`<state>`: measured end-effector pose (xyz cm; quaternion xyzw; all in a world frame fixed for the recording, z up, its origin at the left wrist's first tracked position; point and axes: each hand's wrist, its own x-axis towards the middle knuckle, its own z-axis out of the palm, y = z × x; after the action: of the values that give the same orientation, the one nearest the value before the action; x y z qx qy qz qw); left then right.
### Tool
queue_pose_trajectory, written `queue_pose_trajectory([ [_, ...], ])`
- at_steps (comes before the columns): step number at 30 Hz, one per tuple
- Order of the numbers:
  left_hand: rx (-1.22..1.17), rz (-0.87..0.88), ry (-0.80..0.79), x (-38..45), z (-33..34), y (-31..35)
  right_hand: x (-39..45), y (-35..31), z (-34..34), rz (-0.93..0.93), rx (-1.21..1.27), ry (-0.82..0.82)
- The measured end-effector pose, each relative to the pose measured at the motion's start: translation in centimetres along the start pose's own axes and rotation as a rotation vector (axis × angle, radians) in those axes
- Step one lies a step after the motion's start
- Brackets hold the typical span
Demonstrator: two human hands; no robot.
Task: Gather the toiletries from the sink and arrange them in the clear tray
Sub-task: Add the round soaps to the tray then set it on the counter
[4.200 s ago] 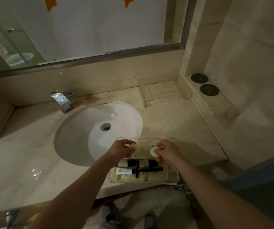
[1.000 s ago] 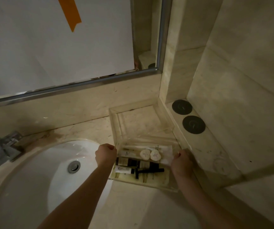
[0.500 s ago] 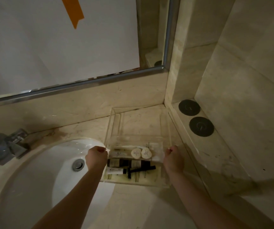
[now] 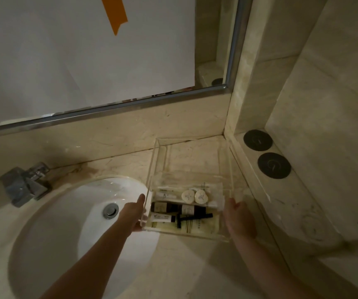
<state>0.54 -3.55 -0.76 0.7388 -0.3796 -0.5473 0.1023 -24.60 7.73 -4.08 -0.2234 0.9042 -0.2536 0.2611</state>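
A: Where is the tray (image 4: 152, 169)?

B: At the counter's (image 4: 173, 266) back right corner, beside the round white sink (image 4: 66, 223). It is clear, hard plastic, rectangular. Inside lie two round white soaps (image 4: 195, 196), dark bottles (image 4: 178, 209), a white tube (image 4: 163, 217) and a black razor (image 4: 192, 217).

A: The hands?

B: The left hand (image 4: 134, 214) touches the left wall, fingers now loosened and extended; half a second ago it was fisted there. The right hand (image 4: 237, 219) rests at the right wall; I cannot tell its grip.
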Motion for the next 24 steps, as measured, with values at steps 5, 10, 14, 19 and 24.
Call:
queue_pose_trajectory([
  [5, 0.070, 0.020, -0.087, -0.4, -0.5, -0.3, -1.1, 0.4, -0.1, -0.066, -0.071, -0.051],
  [10, 0.005, 0.060, -0.055, -0.1, -0.2, 0.7, -0.8, -0.7, -0.2, -0.039, -0.004, -0.033],
  [14, -0.020, 0.046, -0.032, -0.2, 0.0, 0.8, -1.0, -0.9, 0.1, -0.013, 0.055, -0.036],
  [19, 0.082, 0.083, -0.035, -0.9, 0.7, 1.0, -1.5, -1.4, 0.9, 0.052, 0.037, -0.039],
  [24, 0.257, 0.143, 0.012, -0.8, 1.4, 0.4, -2.2, -3.4, 1.7, 0.058, -0.106, 0.052],
])
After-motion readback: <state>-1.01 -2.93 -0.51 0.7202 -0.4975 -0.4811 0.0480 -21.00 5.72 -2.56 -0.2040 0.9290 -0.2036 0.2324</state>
